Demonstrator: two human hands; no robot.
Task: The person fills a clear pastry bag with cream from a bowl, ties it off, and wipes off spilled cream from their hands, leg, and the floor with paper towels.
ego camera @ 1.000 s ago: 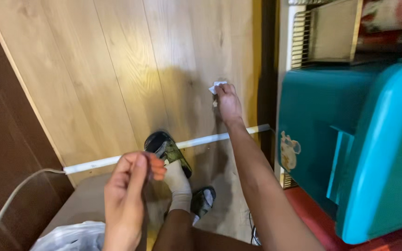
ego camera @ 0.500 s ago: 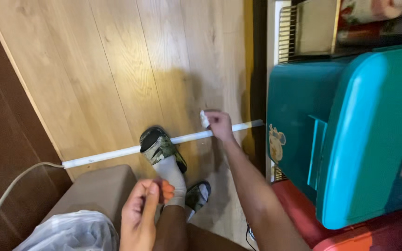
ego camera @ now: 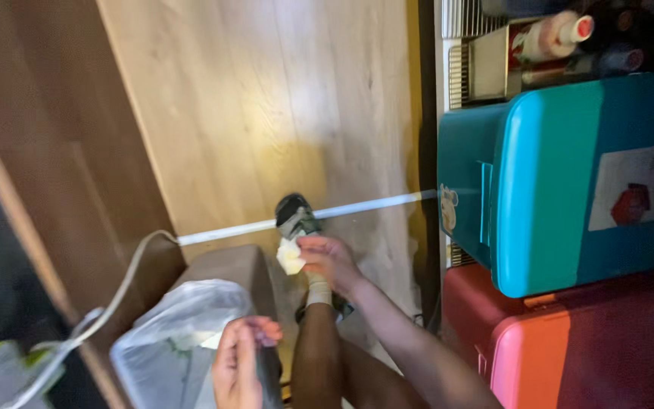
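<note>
Crumpled pale tissue wad, just below centre of frame, pinched in the right hand; fingers closed around its right edge, most of the wad sticking out to the left. Looks very light, soft, crushable, probably tears if tugged; a loose pinch on the bulk holds it fine, no firm point needed. It hangs over the near end of a brown box-like stand, just beside the person's sock and ankle.

Left hand, bottom centre, fingers curled narrow at the rim of a clear plastic bag; seems to pinch the bag edge, but cannot tell for sure. Bag is thin, floppy film, slippery, gapes open; best taken at the rim.

Dark shoe on the pale wood floor, over a white strip crossing the frame. White cable runs lower left. Right side: teal case stacked above a red-pink case; bottles on a shelf upper right.
</note>
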